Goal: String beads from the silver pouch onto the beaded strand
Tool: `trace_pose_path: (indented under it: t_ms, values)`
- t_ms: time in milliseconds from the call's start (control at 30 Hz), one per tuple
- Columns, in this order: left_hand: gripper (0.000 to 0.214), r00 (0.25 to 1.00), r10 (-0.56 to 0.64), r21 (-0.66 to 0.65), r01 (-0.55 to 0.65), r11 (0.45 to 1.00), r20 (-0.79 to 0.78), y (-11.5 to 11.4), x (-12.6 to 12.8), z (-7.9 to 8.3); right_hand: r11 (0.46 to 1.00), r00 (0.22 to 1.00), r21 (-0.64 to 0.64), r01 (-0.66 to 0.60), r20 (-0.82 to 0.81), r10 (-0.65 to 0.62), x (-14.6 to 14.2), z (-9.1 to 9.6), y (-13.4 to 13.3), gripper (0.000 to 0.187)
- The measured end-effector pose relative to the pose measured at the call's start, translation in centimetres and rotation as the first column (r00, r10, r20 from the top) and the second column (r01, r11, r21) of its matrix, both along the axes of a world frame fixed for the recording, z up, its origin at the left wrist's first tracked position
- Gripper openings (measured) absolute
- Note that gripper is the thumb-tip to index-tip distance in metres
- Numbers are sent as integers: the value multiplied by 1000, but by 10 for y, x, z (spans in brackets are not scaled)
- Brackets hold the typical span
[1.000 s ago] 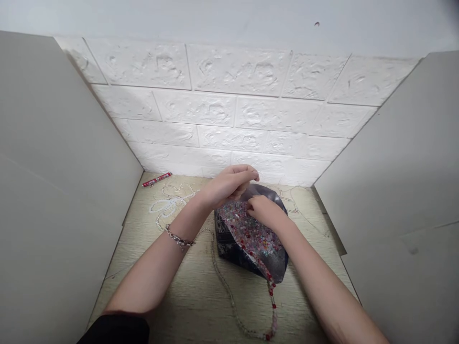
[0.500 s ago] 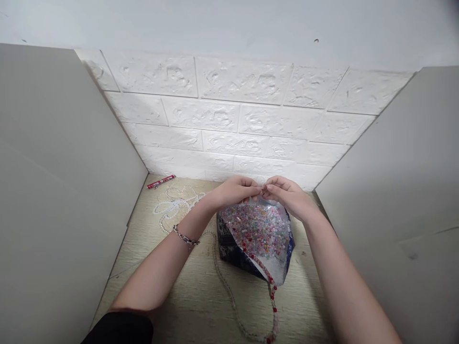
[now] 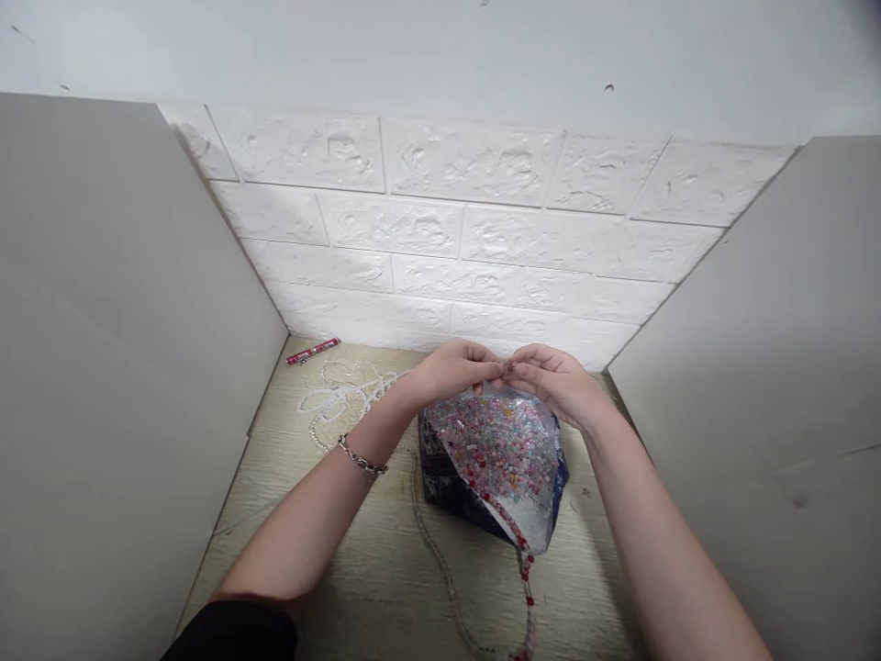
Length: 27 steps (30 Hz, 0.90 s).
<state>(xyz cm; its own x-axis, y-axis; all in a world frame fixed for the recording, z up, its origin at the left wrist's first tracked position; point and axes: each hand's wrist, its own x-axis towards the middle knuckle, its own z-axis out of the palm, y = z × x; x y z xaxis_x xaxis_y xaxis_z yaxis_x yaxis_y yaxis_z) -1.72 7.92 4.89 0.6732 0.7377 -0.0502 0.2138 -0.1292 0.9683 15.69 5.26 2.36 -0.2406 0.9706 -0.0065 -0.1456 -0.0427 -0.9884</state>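
Note:
Above a clear plastic sheet or bag full of small mixed beads [image 3: 506, 441], my two hands meet fingertip to fingertip. My left hand [image 3: 462, 369] is closed in a pinch, and so is my right hand [image 3: 551, 378]. Between the fingertips shows a small dark reddish speck, too small to name. The beads rest on a dark blue bag or pouch [image 3: 451, 496]. A strand of red, pink and clear beads [image 3: 527, 574] crosses the plastic's lower left edge and hangs down the front; its upper end is lost among the loose beads.
Pale beaded strands [image 3: 340, 397] lie coiled at the back left, and one length loops forward across the wooden surface [image 3: 372, 578]. Behind them lies a slim red patterned object [image 3: 313, 351]. Grey panels close in both sides; a white brick-patterned wall [image 3: 427, 225] stands behind.
The view has shifted slightly, so everything sits a little lower and to the right. My hands stay together at the fingertips, with small finger movements.

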Motion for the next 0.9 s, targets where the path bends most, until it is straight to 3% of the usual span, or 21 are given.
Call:
trace_pose_path:
  t_ms: [267, 467, 667, 900]
  values:
    - [26, 1000, 1, 28, -1, 1000, 14, 0, 0, -2, 996, 997, 86, -16, 74, 10, 0, -2, 0, 23]
    - [27, 999, 40, 113, -36, 993, -34, 0, 1, -5, 987, 960, 159, 15, 272, -59, -2, 4, -3, 25]
    - [27, 991, 92, 205, -69, 976, -101, 1, 1, -7, 967, 832, 249, 52, 525, -180, -5, 13, -11, 20]
    - [24, 983, 106, 239, -68, 969, -148, -2, 0, -7, 921, 657, 386, 59, 680, -327, -14, 27, -21, 11]
